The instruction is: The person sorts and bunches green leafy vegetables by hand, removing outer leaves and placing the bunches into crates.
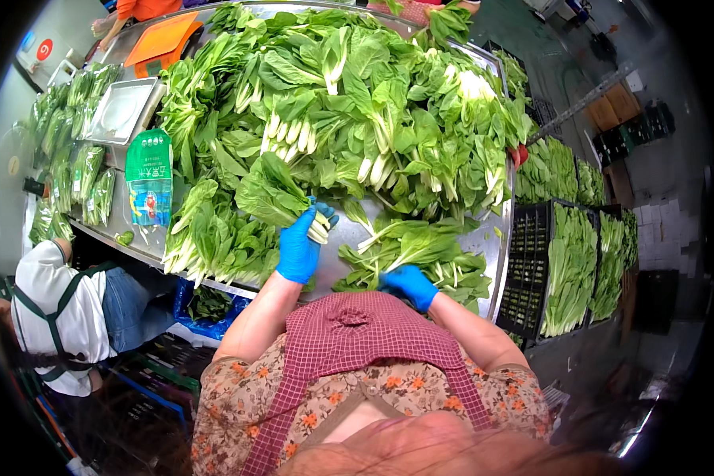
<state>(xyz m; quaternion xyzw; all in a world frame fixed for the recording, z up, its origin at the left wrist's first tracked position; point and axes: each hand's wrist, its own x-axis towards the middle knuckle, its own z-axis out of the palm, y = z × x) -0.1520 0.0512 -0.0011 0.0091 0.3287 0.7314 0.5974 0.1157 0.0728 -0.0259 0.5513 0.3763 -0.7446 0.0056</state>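
Note:
My left hand (299, 247), in a blue glove, grips a bunch of leafy greens (273, 190) by its pale stems, with the leaves pointing up and left. My right hand (410, 287), also gloved in blue, is low against a loose pile of greens (434, 250) near the table's front edge. Its fingers are curled and partly hidden, so I cannot tell whether they hold a stem. To the left of my left hand lies a row of greens (220, 244) with stems towards me. A large heap of the same greens (345, 95) covers the metal table (333, 271) beyond both hands.
On the left stand a weighing scale (122, 113), a green and blue printed bag (149, 178) and bagged greens (65, 131). An orange scale (163, 44) is behind. Black crates (526, 268) of greens stand right. A co-worker (65, 309) bends at left; others work across the table.

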